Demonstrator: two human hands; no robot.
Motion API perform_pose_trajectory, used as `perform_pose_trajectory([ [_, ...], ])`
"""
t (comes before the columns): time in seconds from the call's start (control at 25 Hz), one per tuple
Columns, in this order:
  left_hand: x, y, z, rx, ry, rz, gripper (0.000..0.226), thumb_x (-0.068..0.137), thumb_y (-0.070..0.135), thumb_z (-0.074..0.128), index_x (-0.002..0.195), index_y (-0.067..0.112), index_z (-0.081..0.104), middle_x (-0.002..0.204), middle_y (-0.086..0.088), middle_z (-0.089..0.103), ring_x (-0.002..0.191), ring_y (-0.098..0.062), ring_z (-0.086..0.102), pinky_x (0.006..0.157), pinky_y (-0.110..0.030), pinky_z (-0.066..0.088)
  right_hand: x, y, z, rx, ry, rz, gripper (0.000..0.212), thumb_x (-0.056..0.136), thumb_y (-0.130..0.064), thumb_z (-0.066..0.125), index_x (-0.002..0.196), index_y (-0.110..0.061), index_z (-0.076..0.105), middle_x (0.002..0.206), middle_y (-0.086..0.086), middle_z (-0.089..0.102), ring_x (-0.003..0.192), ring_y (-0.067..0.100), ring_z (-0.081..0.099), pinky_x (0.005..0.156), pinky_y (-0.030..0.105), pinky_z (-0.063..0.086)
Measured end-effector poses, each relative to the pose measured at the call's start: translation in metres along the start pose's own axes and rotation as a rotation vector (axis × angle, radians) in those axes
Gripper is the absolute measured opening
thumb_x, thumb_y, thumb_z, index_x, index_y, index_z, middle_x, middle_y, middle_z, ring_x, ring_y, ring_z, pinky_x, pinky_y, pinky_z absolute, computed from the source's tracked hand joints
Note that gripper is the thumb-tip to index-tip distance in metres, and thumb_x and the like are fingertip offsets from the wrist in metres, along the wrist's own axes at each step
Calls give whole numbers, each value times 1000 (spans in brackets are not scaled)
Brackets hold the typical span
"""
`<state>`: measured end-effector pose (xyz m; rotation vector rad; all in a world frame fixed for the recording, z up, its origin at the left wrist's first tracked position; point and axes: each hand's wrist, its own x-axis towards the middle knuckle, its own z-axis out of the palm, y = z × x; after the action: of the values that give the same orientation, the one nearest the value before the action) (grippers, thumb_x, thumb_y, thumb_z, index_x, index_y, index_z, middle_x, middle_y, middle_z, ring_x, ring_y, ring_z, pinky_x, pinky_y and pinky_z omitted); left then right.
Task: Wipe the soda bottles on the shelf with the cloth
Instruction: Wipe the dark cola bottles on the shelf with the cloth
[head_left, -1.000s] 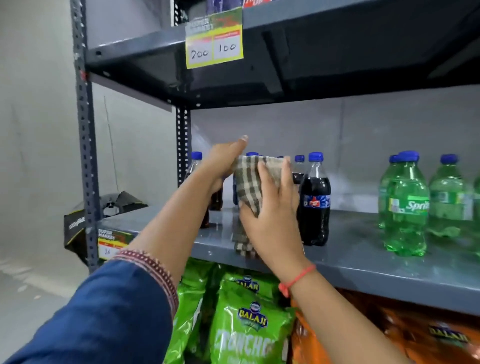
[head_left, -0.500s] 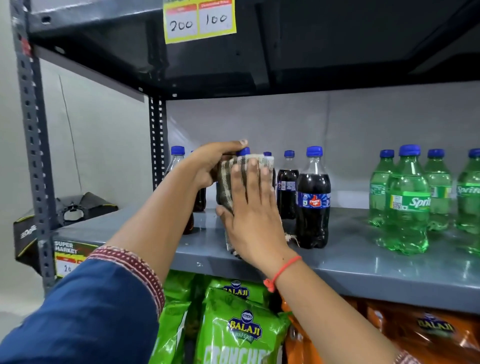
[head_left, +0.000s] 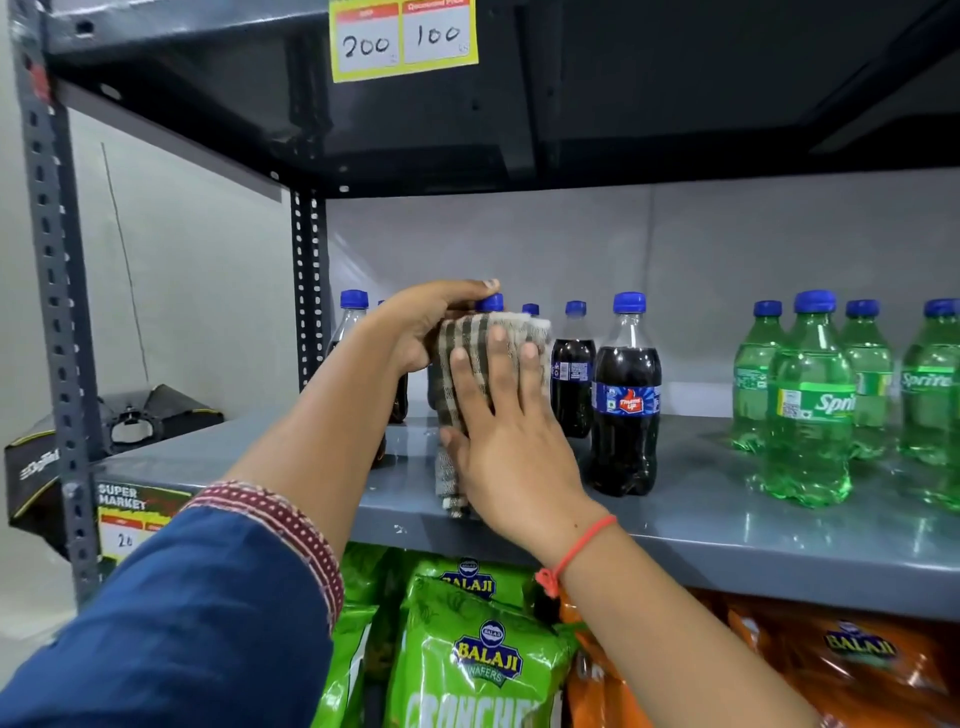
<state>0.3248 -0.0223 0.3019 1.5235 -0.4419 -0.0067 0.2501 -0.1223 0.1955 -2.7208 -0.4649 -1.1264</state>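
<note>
A dark cola bottle with a blue cap (head_left: 490, 302) stands on the grey shelf (head_left: 727, 525), mostly hidden by a checked cloth (head_left: 470, 353). My left hand (head_left: 421, 327) grips the bottle near its neck from the left. My right hand (head_left: 511, 436) presses the cloth flat against the bottle's front, and the cloth's tail hangs down to the shelf edge. More cola bottles (head_left: 626, 395) stand just to the right, and another (head_left: 353, 306) stands behind my left arm. Several green Sprite bottles (head_left: 810, 410) stand at the far right.
A dark upper shelf with a yellow price tag (head_left: 404, 39) hangs close overhead. A perforated steel post (head_left: 57, 322) rises at the left, with a black box (head_left: 119, 431) behind it. Green (head_left: 483, 660) and orange snack bags (head_left: 857, 660) fill the shelf below.
My right hand has slid from the bottle's right side onto its front, flattening the cloth there. The view has shifted left and closer; the left hand keeps its grip near the cap.
</note>
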Motion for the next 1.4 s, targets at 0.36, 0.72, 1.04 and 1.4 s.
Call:
perform_pose_trajectory([
  [0.36, -2, 1, 0, 11, -18, -4, 14, 74, 22, 70, 75, 10, 63, 60, -2, 73, 54, -14, 67, 50, -23, 55, -9, -4, -4, -11, -24, -5, 62, 98, -41, 33, 147, -19, 3, 157, 8, -19, 142, 35, -17, 118, 46, 6],
  [0.72, -4, 2, 0, 76, -10, -10, 16, 76, 28, 67, 68, 15, 63, 57, 1, 70, 50, -12, 64, 50, -22, 54, 5, -5, -6, -143, 195, -116, 43, 93, -23, 49, 134, -15, 41, 155, 14, 21, 142, 37, 11, 115, 49, 19],
  [1.04, -5, 4, 0, 128, -42, 17, 17, 78, 29, 65, 80, 13, 64, 84, -5, 76, 73, -17, 69, 77, -31, 56, 20, 41, -24, -458, -6, -703, 35, 86, -19, 51, 120, -20, 61, 139, 8, 52, 136, 35, 33, 112, 51, 27],
  [1.4, -7, 5, 2, 124, -23, 20, 16, 80, 27, 62, 85, 11, 66, 79, -3, 77, 74, -13, 71, 72, -26, 56, 23, 52, -23, -461, 23, -831, 40, 88, -37, 55, 126, -26, 55, 142, -4, 49, 138, 23, 34, 113, 43, 27],
])
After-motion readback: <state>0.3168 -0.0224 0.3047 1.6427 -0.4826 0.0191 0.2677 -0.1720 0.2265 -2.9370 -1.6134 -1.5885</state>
